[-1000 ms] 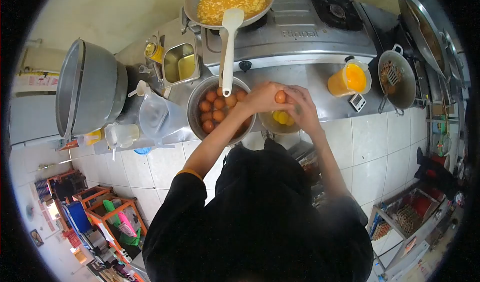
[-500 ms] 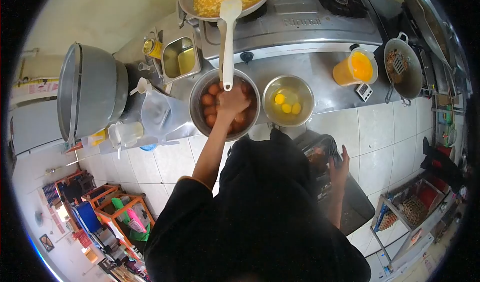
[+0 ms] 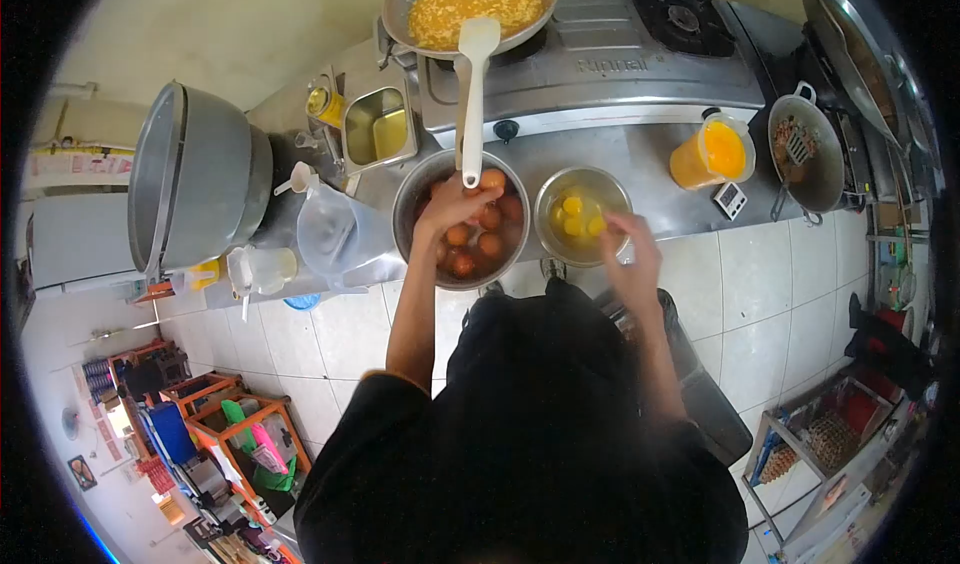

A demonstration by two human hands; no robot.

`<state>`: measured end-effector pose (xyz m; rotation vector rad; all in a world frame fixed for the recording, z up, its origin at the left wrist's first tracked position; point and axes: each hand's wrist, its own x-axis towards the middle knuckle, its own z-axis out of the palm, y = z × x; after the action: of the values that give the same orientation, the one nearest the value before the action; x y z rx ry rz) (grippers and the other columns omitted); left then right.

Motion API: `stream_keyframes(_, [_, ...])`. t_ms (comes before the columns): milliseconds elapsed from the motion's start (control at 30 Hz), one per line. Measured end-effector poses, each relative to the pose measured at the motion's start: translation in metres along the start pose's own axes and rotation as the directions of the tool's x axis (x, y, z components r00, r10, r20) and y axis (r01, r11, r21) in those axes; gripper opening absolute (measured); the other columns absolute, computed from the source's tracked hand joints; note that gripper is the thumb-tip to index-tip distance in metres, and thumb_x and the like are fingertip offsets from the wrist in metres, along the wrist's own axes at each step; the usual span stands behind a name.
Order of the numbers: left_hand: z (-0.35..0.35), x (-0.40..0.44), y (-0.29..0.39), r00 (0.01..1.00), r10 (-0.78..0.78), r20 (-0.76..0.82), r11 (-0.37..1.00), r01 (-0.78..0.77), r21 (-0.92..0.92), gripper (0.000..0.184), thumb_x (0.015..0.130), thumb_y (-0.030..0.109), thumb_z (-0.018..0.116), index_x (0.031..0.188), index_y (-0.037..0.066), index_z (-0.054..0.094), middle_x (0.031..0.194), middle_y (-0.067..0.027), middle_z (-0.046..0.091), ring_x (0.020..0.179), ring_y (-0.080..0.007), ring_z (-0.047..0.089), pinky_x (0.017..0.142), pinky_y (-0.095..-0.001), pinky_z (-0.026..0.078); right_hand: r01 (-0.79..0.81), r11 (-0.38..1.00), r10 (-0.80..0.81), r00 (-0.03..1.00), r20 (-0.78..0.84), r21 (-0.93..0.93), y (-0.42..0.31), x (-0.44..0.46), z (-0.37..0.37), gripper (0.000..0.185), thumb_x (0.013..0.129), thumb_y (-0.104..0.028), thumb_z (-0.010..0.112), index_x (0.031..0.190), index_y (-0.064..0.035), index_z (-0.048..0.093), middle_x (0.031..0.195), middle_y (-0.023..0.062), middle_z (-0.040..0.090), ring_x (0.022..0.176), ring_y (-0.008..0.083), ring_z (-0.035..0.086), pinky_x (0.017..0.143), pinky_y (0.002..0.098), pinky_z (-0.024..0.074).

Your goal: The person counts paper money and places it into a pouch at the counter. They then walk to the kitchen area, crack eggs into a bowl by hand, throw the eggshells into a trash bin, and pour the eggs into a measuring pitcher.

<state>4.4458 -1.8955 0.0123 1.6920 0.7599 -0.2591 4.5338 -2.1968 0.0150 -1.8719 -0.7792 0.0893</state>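
Note:
My left hand (image 3: 452,210) is inside a metal pot (image 3: 402,242) of brown eggs (image 3: 463,263). Its fingers are closed around one egg (image 3: 492,179) near the far side, partly hidden by a white spatula overhead. To the right stands a steel bowl (image 3: 541,236) with several yolks (image 3: 573,224) in clear egg white. Over that bowl's right rim is my right hand (image 3: 632,254), slightly blurred, its fingers apart and nothing visible in them.
The white spatula (image 3: 474,114) juts out from a pan of egg mixture (image 3: 478,9) on the stove. A jug of beaten egg (image 3: 708,156), a timer (image 3: 730,200) and a wok (image 3: 815,179) stand right. A plastic jug (image 3: 335,229) and large grey pot (image 3: 200,179) are left. A black bin (image 3: 700,384) is below.
My right hand has risen from above the black bin to the steel bowl's rim. My left hand has shifted slightly up in the pot, and an egg now shows at its fingers.

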Motion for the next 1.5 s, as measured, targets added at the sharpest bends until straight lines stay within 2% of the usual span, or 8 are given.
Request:
stream_keyframes(200, [0.01,-0.049,0.021,0.961,0.229,0.154,0.951,-0.188,-0.246,0.039,0.092,0.033,0.069,0.118,0.006,0.057,0.081,-0.0008,0.061,0.064,-0.0067,0.055,0.052,-0.0205,0.043,0.339,0.935,-0.353,0.872,0.338,0.102,-0.036,0.07,0.063,0.048,0.083,-0.012,0.073,0.128,-0.0106,0.058,0.126,0.0141,0.058,0.113,0.0291,0.059,0.096,0.0373,0.0469])
stream_keyframes(333, [0.02,-0.065,0.046,0.984,0.174,0.033,0.932,-0.153,-0.329,0.037,0.096,0.031,0.062,0.12,0.004,0.057,0.09,-0.0036,0.062,0.08,-0.0108,0.06,0.067,-0.0244,0.048,0.134,0.969,-0.209,0.892,0.401,0.208,-0.035,0.081,0.063,0.051,0.083,-0.025,0.075,0.131,-0.0146,0.059,0.123,0.0127,0.062,0.114,0.0312,0.059,0.096,0.0392,0.0469])
stream_keyframes(400, [0.039,-0.049,0.029,0.974,0.221,-0.054,0.629,-0.185,-0.755,0.037,0.103,0.034,0.045,0.125,0.005,0.052,0.112,-0.008,0.059,0.104,-0.0171,0.059,0.091,-0.0321,0.047,0.167,0.984,-0.175,0.973,0.154,0.064,-0.045,0.075,0.056,0.055,0.078,-0.026,0.079,0.128,-0.0127,0.061,0.118,0.0136,0.065,0.106,0.03,0.062,0.089,0.0376,0.0501])
stream_keyframes(500, [0.088,-0.022,0.008,0.808,0.437,-0.396,0.581,-0.589,-0.561,0.04,0.106,0.035,0.032,0.132,0.007,0.046,0.131,-0.0096,0.05,0.119,-0.0182,0.051,0.101,-0.0333,0.042,0.188,0.977,-0.2,0.97,-0.137,-0.099,-0.057,0.061,0.066,0.058,0.074,-0.027,0.083,0.125,-0.0097,0.063,0.11,0.0142,0.067,0.097,0.029,0.065,0.083,0.0363,0.0518])
stream_keyframes(633, [0.115,-0.018,0.021,0.851,0.379,-0.364,0.252,-0.474,-0.844,0.039,0.107,0.031,0.03,0.136,0.008,0.041,0.135,-0.0064,0.044,0.13,-0.0192,0.039,0.112,-0.033,0.028,0.136,0.982,-0.152,0.98,-0.128,-0.128,-0.048,0.058,0.065,0.058,0.076,-0.017,0.081,0.128,-0.0059,0.059,0.113,0.0131,0.065,0.103,0.0274,0.064,0.09,0.0355,0.0496])
stream_keyframes(933, [0.107,-0.016,0.046,0.816,0.483,-0.317,0.615,-0.574,-0.541,0.036,0.095,0.007,0.06,0.129,0.005,0.051,0.129,-0.0061,0.056,0.118,-0.017,0.054,0.101,-0.0302,0.043,-0.13,0.952,0.146,0.989,-0.036,0.277,-0.014,0.067,0.035,0.044,0.092,-0.015,0.066,0.133,-0.0045,0.053,0.118,0.013,0.062,0.108,0.0221,0.062,0.095,0.0331,0.0475])
stream_keyframes(1000, [0.098,-0.01,0.045,0.852,0.48,-0.208,0.684,-0.512,-0.519,0.035,0.093,0.009,0.062,0.127,0.004,0.054,0.126,-0.0061,0.058,0.116,-0.0164,0.055,0.1,-0.0296,0.044,-0.429,0.634,0.35,0.901,0.256,0.643,-0.009,0.071,0.023,0.045,0.091,-0.021,0.068,0.131,-0.0041,0.054,0.12,0.0098,0.062,0.11,0.0177,0.06,0.094,0.0326,0.0485])
stream_keyframes(1500, [0.089,0.047,0.048,0.62,0.741,0.258,0.56,-0.783,0.272,0.058,0.075,0.045,0.078,0.114,0.005,0.067,0.094,-0.0183,0.071,0.086,-0.036,0.069,0.08,-0.0391,0.055,-0.087,0.951,0.0,0.96,0.281,0.297,0.056,0.059,0.004,0.041,0.083,0.007,0.067,0.122,-0.0027,0.064,0.124,0.008,0.059,0.115,0.0187,0.059,0.094,0.0302,0.0523])
